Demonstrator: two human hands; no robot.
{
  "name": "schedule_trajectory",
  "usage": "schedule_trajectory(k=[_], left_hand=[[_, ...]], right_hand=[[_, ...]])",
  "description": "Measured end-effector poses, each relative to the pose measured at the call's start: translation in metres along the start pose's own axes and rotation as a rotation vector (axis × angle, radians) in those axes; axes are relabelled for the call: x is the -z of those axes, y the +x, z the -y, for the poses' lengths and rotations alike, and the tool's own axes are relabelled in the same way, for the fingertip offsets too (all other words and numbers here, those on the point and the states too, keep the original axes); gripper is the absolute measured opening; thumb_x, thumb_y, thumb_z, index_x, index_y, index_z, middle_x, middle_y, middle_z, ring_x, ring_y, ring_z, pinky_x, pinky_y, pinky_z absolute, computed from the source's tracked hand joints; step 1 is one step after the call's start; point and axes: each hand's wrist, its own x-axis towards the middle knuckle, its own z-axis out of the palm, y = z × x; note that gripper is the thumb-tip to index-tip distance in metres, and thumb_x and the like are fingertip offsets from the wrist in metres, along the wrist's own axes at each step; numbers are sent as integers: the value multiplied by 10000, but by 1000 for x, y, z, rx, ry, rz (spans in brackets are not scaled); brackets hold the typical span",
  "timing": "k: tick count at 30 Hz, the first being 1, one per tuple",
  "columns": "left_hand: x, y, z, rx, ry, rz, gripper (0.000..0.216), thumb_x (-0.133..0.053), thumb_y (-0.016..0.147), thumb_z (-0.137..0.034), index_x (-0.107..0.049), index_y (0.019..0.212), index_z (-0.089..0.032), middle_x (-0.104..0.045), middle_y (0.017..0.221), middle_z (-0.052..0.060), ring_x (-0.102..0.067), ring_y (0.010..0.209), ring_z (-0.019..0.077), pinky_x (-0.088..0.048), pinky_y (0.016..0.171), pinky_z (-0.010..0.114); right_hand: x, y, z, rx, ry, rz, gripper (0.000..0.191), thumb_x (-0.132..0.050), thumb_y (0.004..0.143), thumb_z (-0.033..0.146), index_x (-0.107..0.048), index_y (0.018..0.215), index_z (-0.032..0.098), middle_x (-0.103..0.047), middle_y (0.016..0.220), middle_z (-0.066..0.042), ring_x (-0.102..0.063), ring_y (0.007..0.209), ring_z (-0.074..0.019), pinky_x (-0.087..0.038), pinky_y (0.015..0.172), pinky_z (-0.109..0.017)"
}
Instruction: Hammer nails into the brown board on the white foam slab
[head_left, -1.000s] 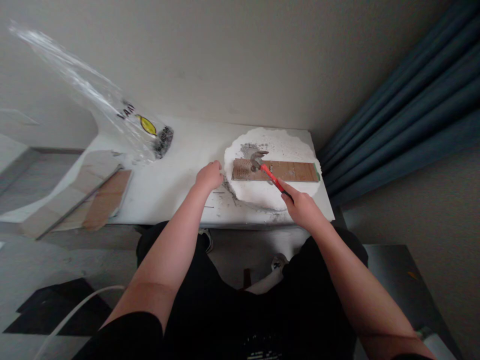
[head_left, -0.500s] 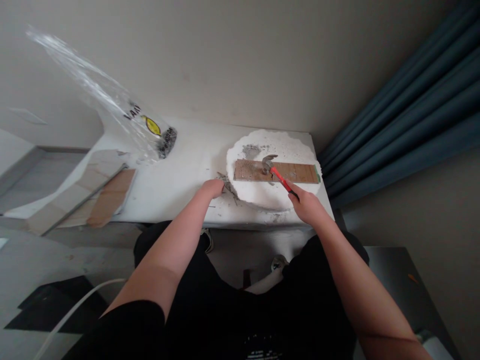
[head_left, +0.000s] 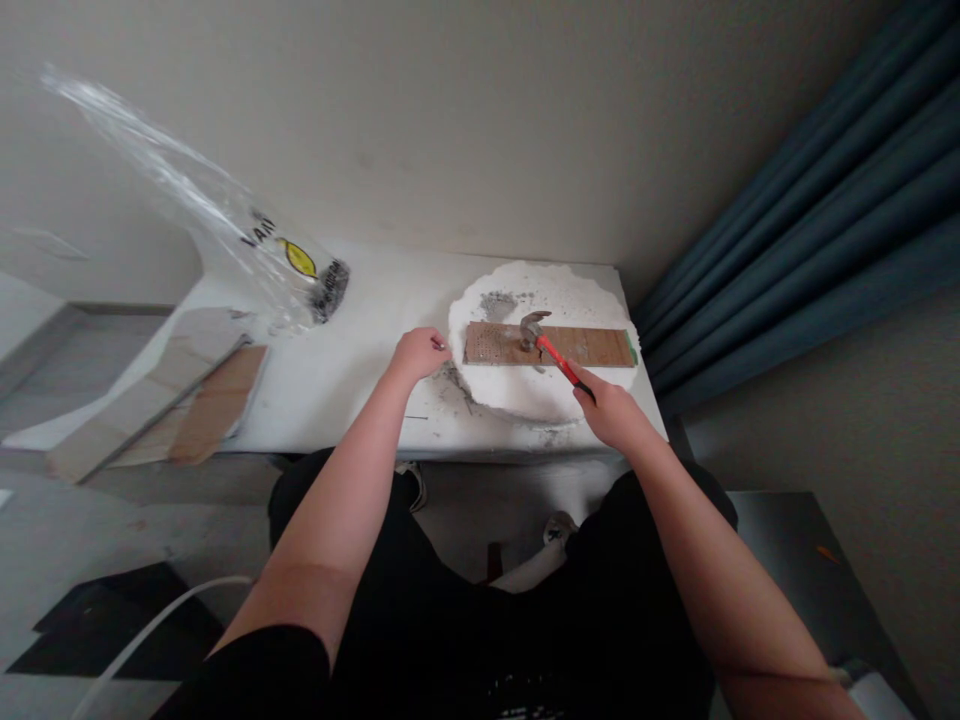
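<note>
My right hand [head_left: 611, 408] is closed around the red and black handle of a claw hammer [head_left: 559, 360]. The hammer's head rests on a narrow brown board [head_left: 592, 346], whose left part is covered in small holes. That board lies across a round white slab [head_left: 525, 395] with a rough, chipped edge. My left hand [head_left: 421, 355] is pinched closed just left of the slab; something tiny shows at its fingertips, too small to name. Below it lies a pile of thin grey nail-like pieces [head_left: 454, 378], and one thin piece [head_left: 416, 417] lies apart nearer the front edge.
The slab stands on a white-topped table [head_left: 360, 390] against the wall. Cardboard pieces [head_left: 217, 405] overhang its left front. Behind them stands a clear plastic bag [head_left: 300, 270] with a yellow mark. A blue curtain [head_left: 817, 210] hangs at the right.
My left hand has lifted from the pile of thin grey pieces, moving up and slightly left, and its pinched fingers now show. My right hand and the hammer have stayed in place on the board.
</note>
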Motion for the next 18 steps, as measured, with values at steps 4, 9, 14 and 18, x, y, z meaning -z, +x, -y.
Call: schedule_trajectory(k=[4,9,14,18], left_hand=[[6,-2,-23,-139,-342,-56,161,-697,794,-295,-774,892,-193,-783,895,74,-695,807,209,-555,823,328],[-12,-7,-50,-306,-397,16,230,-654,864,-340,-796,964,-190,-782,1004,78,-698,914,211,-548,889,340],[-37,-7,-58,-286,-401,69,263,-667,863,-268,-777,1093,-204,-783,953,57,-711,850,197,-565,843,330],[-42,-8,-60,-253,-428,35,286,-697,840,-212,-758,1118,-181,-775,915,53,-716,845,192,-575,850,320]], right_hand=[[2,-1,3,-15,35,12,563,-461,1024,299,-432,1586,303,-723,1287,-123,-715,1063,-322,-533,905,-413],[5,-2,6,-24,55,20,564,-465,1022,289,-435,1586,285,-708,1319,-121,-695,1131,-327,-522,945,-416],[4,-1,4,-22,58,21,564,-478,1021,295,-435,1584,302,-718,1304,-106,-715,1080,-304,-530,933,-393],[4,-1,3,-15,50,22,567,-475,1022,297,-428,1587,312,-731,1274,-108,-723,1045,-301,-533,910,-389]])
